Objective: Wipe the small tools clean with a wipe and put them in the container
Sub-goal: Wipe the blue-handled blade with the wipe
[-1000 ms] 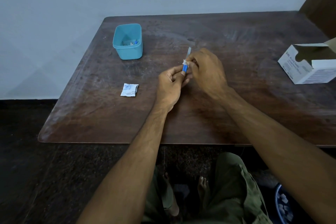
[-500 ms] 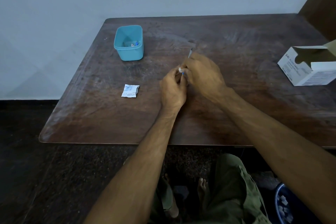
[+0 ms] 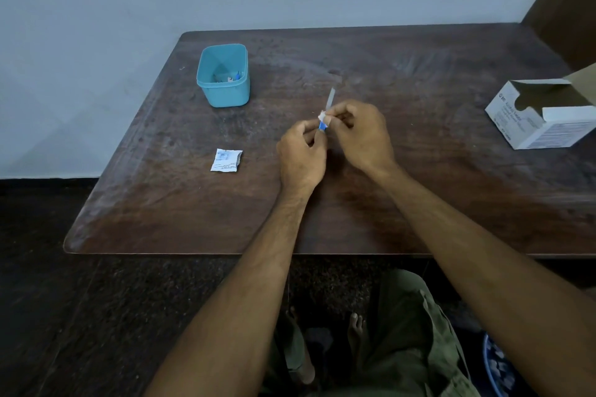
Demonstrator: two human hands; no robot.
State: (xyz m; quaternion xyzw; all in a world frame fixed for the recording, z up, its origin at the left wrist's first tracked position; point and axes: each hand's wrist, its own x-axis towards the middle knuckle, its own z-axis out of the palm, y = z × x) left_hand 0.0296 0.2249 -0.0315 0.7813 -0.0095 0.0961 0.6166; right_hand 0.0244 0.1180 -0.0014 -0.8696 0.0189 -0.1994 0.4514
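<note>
Since a moment ago the small tool [image 3: 323, 123], pinched by the left hand [image 3: 301, 153] above mid-table, is re-exposed as the wipe [image 3: 322, 114], pinched by the right hand [image 3: 361, 132], is drawn up; teal container [image 3: 223, 87] awaits.

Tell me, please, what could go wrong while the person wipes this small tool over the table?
1. The tool is thin and held only at its lower end by the left hand, while the right hand pinches the wipe round it; a hard rub could make it slip onto the table.
2. The tool's pale tip juts past the fingers; if sharp, it could prick.
3. The container stands well away, so the tool could drop on the way.
</note>
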